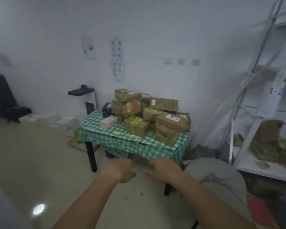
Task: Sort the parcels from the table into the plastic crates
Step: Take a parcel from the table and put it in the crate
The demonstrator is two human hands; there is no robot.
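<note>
left hand (pixel 122 170) out in front, fingers curled under, nothing in it. right hand (pixel 163 169) beside it, fingers loosely bent and spread, also empty. both hover short of the near edge of the small black-legged table with the green-and-white checked cloth (pixel 122 139), apart from it.

on the table, left to right: a flat white carton (pixel 108 122) near the left edge; a dark box (pixel 106 109) behind it at the back left corner; then the heap of brown cardboard parcels with yellow-green tape (pixel 147 113) filling the middle and right, stacked several high. a long brown box (pixel 163 103) lies on top toward the back, long axis across the table. a squat taped parcel (pixel 136 126) sits at the front of the heap, nearest the near edge.

judgement: heap lies ahead and above both hands, slightly right of centre; right hand nearer the bulk, left nearer the white carton. no plastic crates clearly in view. white metal shelving (pixel 261 169) at right holds crumpled brown packaging.
</note>
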